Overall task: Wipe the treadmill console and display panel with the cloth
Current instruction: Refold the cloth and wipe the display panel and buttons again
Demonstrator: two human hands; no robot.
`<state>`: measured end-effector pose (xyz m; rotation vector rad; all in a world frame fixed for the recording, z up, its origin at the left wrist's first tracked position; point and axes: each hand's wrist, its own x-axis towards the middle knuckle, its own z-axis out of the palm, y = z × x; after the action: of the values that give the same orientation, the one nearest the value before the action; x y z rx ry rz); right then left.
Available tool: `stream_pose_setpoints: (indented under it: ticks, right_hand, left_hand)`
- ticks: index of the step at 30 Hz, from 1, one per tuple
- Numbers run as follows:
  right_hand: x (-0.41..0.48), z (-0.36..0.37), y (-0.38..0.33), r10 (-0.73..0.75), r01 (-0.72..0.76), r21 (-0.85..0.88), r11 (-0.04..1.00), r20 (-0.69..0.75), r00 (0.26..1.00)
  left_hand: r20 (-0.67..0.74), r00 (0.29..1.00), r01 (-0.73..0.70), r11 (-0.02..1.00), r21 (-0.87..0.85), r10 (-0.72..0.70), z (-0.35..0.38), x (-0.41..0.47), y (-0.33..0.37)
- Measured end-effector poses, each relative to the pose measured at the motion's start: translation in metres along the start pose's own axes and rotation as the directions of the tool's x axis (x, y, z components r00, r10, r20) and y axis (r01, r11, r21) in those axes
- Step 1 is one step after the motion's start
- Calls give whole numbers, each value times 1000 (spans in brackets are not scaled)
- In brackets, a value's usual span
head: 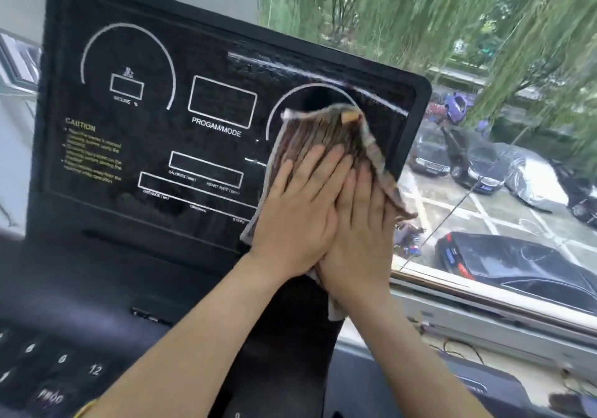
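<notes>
Left hand (295, 206) overlapping right hand (360, 236), fingers straight, both pressing the cloth (323, 130) flat on the panel's (155, 133) right side.

Left forearm (181, 337) and right forearm (416, 356): bare as far as I can see them. Left hand (290, 220) and right hand (358, 240): bare, nails short. Thin yellow band (86, 408) crosses my left forearm at the bottom edge; bracelet or hem, unclear.
</notes>
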<state>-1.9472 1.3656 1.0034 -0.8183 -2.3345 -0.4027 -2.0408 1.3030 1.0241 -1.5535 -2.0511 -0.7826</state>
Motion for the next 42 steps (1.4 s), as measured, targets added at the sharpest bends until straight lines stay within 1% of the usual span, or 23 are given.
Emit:
stream_pose_setpoints:
  ticks: [3, 5, 8, 11, 13, 15, 16, 18, 19, 21, 22, 23, 25, 26, 27, 28, 30, 32, 34, 35, 38, 39, 42]
  right_hand:
    - [-16, 4, 8, -123, 123, -5, 992, 35, 992]
    - [9, -6, 23, -159, 159, -32, 987, 2, 987]
    - [77, -33, 39, -82, 78, -48, 996, -78, 994]
    - [132, -55, 39, -39, 34, -79, 996, -54, 998]
    - [159, -72, 38, -41, 43, -66, 997, 35, 999]
    - [185, -92, 39, -85, 89, -11, 996, 208, 974]
    - [198, -101, 38, -104, 108, 9, 994, 352, 930]
    - [222, -112, 34, -116, 137, 10, 991, 591, 798]
    - [232, -110, 30, -120, 154, 7, 988, 662, 740]
    - [245, -103, 17, -112, 168, -5, 986, 727, 678]
    - [248, -98, 7, -108, 180, -22, 983, 727, 678]
    - [250, -89, -3, -121, 212, -47, 976, 695, 708]
    - [255, -71, -33, -199, 282, -81, 956, 527, 826]
    - [258, -63, -50, -244, 298, -60, 953, 435, 867]
    - [261, -60, -64, -274, 306, -23, 952, 385, 882]
    - [266, -59, -76, -291, 315, 8, 949, 408, 865]
    - [285, -61, -92, -279, 319, 43, 947, 602, 748]
    - [305, -66, -106, -195, 323, -20, 946, 761, 619]
    - [317, -65, -130, -128, 377, -114, 919, 820, 558]
    - [320, -62, -145, -126, 403, -140, 904, 814, 566]
    - [323, -58, -189, -160, 412, -208, 887, 699, 697]
    - [324, -59, -201, -175, 426, -219, 878, 681, 711]
    - [324, -66, -230, -199, 496, -261, 828, 690, 696]
  left_hand:
    - [42, 995, 96, 992, -87, -93, 6, -24, 6]
    - [27, 995, 97, 993, -61, -95, 2, -7, 6]
    - [-78, 996, 38, 997, 61, -34, -14, 44, 1]
    - [-170, 983, 83, 996, 37, -75, -39, 95, -7]
    - [-170, 977, 133, 991, 19, -128, -51, 116, -12]
    - [-180, 973, 157, 985, 76, -141, -56, 127, -20]
    - [-178, 976, 146, 983, 107, -126, -58, 130, -22]
    - [-152, 984, 108, 986, 130, -88, -61, 135, -25]
    - [-148, 986, 95, 987, 129, -75, -61, 137, -28]
    - [-157, 984, 95, 990, 103, -79, -63, 137, -40]
    - [-161, 983, 104, 992, 70, -92, -64, 134, -49]
    - [-167, 981, 109, 993, 35, -101, -66, 129, -60]
    - [-200, 973, 109, 994, -30, -113, -75, 119, -90]
    - [-210, 969, 118, 991, -66, -130, -83, 115, -107]
    - [-204, 968, 131, 987, -91, -148, -90, 111, -122]
    - [-186, 969, 143, 984, -102, -160, -97, 108, -136]
    - [-142, 978, 142, 986, -81, -153, -107, 103, -155]
    - [-157, 981, 105, 993, -48, -112, -109, 96, -167]
    - [-207, 974, 87, 995, -48, -96, -106, 87, -180]
    - [-227, 967, 108, 993, -56, -118, -106, 82, -190]
    - [-266, 947, 189, 982, 4, -181, -109, 65, -226]
    - [-262, 947, 203, 979, 33, -187, -112, 60, -236]
    - [-249, 946, 231, 970, 78, -205, -116, 52, -254]
